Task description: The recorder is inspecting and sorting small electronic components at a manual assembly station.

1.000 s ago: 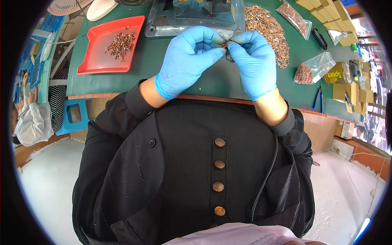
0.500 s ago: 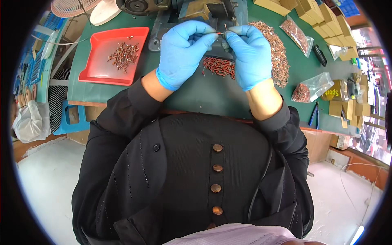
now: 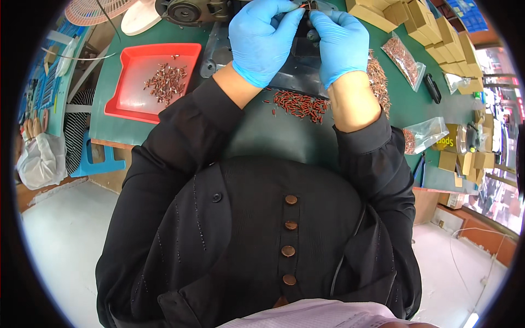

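Note:
Both my hands wear blue gloves and are raised at a grey metal machine (image 3: 292,82) on the bench. My left hand (image 3: 262,41) pinches a small red part (image 3: 302,6) between thumb and forefinger at the machine's tool area. Close by on its right, my right hand (image 3: 344,46) has thumb and fingers pinched together; whatever they hold is too small to name. In front of the machine lies a pile of small red tube-shaped parts (image 3: 301,105). A heap of copper-coloured pieces (image 3: 378,82) shows partly behind my right wrist.
A red tray (image 3: 128,82) with small metal-and-red parts (image 3: 165,83) sits left. On the right are bags of parts (image 3: 403,57), a black tool (image 3: 431,87), blue-handled pliers (image 3: 419,170) and cardboard boxes (image 3: 424,24). Another person's hand (image 3: 34,128) shows far left.
Both hands have moved away from me, up to the machine's tool area, bringing the small red part. More of the red pile now shows.

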Demonstrator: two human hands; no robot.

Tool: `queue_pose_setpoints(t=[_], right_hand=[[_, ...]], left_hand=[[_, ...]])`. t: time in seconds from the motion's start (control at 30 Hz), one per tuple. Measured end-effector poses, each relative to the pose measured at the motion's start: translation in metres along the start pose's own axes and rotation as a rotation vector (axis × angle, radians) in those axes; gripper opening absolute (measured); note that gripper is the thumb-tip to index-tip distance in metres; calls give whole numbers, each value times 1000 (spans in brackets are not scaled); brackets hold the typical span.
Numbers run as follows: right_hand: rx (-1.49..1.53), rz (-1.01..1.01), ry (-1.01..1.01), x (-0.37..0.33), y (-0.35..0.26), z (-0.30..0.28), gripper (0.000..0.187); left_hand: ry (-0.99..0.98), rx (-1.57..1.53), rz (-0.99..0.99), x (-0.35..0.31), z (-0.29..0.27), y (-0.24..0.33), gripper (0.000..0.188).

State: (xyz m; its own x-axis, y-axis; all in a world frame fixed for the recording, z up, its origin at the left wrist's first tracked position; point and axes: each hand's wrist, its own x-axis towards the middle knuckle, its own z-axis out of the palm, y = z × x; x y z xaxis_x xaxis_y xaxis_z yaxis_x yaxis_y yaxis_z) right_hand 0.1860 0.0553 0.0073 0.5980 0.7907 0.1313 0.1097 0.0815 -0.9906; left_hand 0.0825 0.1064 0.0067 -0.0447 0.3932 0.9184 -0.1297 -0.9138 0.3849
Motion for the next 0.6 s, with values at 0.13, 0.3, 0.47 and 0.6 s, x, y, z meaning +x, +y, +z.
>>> queue_pose_setpoints(t=[0.13,0.3,0.47,0.6], right_hand=[[124,-11,24,3,4,1,13],[142,-19,37,5,7,2,12],[162,-39,7,6,7,2,12],[150,-33,27,4,5,4,13]], left_hand=[[67,-82,102,0,10,-16,5],[13,38,29,-2,6,-4,5],[-133,283,-130,-6,5,-5,6],[128,-78,236,-9,16,-32,6]])
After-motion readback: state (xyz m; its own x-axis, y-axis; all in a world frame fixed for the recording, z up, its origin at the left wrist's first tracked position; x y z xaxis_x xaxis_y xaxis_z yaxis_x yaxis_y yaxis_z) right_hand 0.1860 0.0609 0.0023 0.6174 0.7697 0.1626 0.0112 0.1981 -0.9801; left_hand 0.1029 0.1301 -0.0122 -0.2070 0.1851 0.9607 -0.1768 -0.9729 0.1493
